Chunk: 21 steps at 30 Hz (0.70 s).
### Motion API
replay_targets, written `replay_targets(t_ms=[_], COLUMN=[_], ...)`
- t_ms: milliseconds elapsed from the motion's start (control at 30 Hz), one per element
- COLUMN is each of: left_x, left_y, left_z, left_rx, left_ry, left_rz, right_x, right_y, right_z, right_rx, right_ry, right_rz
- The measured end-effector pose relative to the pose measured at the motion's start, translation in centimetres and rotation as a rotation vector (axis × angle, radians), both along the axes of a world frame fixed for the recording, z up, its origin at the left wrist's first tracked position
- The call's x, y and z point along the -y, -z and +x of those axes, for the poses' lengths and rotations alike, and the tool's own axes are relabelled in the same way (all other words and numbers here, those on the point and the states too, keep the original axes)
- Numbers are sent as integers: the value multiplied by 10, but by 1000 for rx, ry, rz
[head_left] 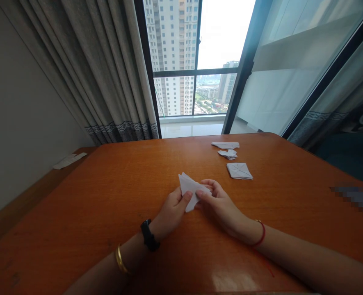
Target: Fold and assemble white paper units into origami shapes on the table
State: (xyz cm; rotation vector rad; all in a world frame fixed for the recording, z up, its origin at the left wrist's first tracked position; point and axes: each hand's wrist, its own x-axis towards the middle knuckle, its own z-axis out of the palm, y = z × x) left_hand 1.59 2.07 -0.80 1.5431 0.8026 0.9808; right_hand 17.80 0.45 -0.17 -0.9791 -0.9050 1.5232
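A folded sheet of white paper (190, 189), roughly triangular with pointed corners and several layers, is held up over the middle of the table. My left hand (175, 207) grips its left side, thumb on the near face and the other fingers mostly hidden behind. On the right, my right hand (216, 200) pinches the paper's right corner, with its thumb in front and fingers curled behind. Beyond my right hand lies a creased square of folded paper (239, 171).
Behind the square sit a small folded paper piece (228, 154) and a flat paper strip (225, 145). The brown wooden table (122, 172) reaches toward a window. More paper (69, 160) lies at the left by the wall. A blurred patch (358, 198) covers something at the right edge.
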Motion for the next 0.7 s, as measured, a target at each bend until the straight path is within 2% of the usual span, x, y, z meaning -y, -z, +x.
replay_targets(t_ms=[100, 167, 233, 333, 400, 433, 500, 600, 700], left_x=[3, 4, 2, -6, -12, -14, -16, -14, -12], left_y=[-8, -10, -9, -4, -3, -2, -2, -1, 3], left_z=[-1, -2, -4, -9, -13, -15, -17, -16, -14], left_rx=[-115, -223, -279, -260, -282, -330, -496, -757, -918], left_ry=[18, -35, -159, -393, -479, -470, -355, -157, -114], left_rz=[225, 344, 368, 336, 372, 411, 480, 482, 506], right_x=[2, -1, -8, -24, -32, -35, -37, -37, -35], right_y=[0, 0, -2, -9, -14, -16, -16, -9, 2], right_z=[-2, 2, 11, 31, 43, 47, 50, 44, 35], right_rx=[-129, -43, 169, 672, 989, 1098, 1175, 1052, 919], right_ry=[-118, -132, -64, 52, 60, 29, -60, -183, -197], right_rz=[-35, 37, 202, 595, 817, 879, 905, 790, 636])
